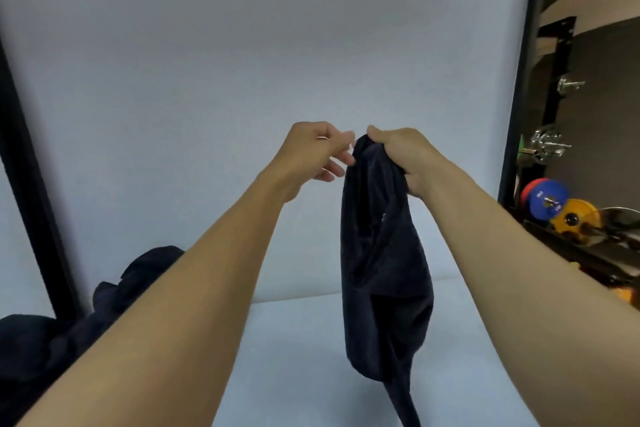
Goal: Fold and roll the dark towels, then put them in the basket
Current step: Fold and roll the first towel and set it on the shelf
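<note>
A dark navy towel point(384, 270) hangs bunched in the air over the pale table point(294, 357), its lower end trailing out of the bottom of the view. My right hand point(403, 158) grips its top edge. My left hand point(317, 154) is just left of that edge, fingers loosely curled and reaching toward the cloth, holding nothing that I can see. A pile of more dark towels point(104, 305) lies at the left, partly hidden behind my left forearm. No basket is in view.
A white backdrop point(242, 62) rises behind the table, framed by black posts at the left point(27, 184) and right point(523, 80). At the right stands a rack with coloured weight plates point(550, 199) and metal fittings.
</note>
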Action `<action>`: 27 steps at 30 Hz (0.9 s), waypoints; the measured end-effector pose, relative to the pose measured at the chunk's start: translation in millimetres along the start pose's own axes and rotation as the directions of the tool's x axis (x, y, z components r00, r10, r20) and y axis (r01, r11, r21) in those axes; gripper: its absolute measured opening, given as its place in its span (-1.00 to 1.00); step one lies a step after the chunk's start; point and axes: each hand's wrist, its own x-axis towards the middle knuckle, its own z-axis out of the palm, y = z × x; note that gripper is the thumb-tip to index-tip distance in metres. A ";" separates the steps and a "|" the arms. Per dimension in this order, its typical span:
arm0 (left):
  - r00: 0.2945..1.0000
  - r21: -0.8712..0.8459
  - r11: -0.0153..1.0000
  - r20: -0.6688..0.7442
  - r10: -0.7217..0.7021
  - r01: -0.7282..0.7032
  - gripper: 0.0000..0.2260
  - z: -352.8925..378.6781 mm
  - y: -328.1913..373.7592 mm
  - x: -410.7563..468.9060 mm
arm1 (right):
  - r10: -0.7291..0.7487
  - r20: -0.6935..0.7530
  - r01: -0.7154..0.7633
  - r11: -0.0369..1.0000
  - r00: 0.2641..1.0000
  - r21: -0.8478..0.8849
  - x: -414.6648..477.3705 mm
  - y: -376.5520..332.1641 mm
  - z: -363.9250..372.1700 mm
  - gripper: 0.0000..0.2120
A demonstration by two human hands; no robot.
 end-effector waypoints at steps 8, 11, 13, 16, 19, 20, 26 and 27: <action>0.992 0.021 0.998 0.110 -0.065 0.064 -0.72 49.1 -3.0 3.1 | -0.056 0.009 0.056 0.998 0.998 0.016 -1.5 17.0 -24.7 -0.79; 0.993 0.003 0.999 0.102 -0.051 0.051 -0.74 47.8 -4.8 7.3 | -0.091 0.012 0.091 0.996 0.996 -0.007 -0.7 16.7 -27.6 -0.79; 0.997 0.014 1.000 0.077 -0.016 0.015 -0.79 45.9 -5.9 10.8 | -0.117 0.016 0.117 0.993 0.993 -0.002 0.8 16.5 -27.2 -0.79; 0.998 0.087 0.995 0.048 0.037 -0.041 -0.87 43.1 -6.2 13.1 | -0.144 0.034 0.144 0.990 0.989 0.007 2.0 17.6 -25.6 -0.80; 0.997 0.123 0.991 0.071 0.040 -0.048 -0.87 35.4 -8.0 14.9 | -0.154 0.086 0.151 0.988 0.984 0.036 2.8 17.2 -27.1 -0.82; 0.997 0.136 0.990 0.069 0.030 -0.039 -0.86 31.9 -10.7 16.4 | -0.155 0.118 0.150 0.988 0.981 0.045 3.2 16.1 -28.3 -0.83; 0.982 0.340 0.941 -0.174 0.070 -0.007 -0.82 8.8 -33.9 26.3 | -0.154 0.132 0.202 0.789 0.979 -0.580 11.0 15.3 -40.0 -0.90; 0.973 0.328 0.944 -0.209 0.095 -0.021 -0.83 0.8 -37.3 26.9 | -0.177 0.083 0.184 0.694 0.981 -0.696 16.2 17.0 -43.7 -0.89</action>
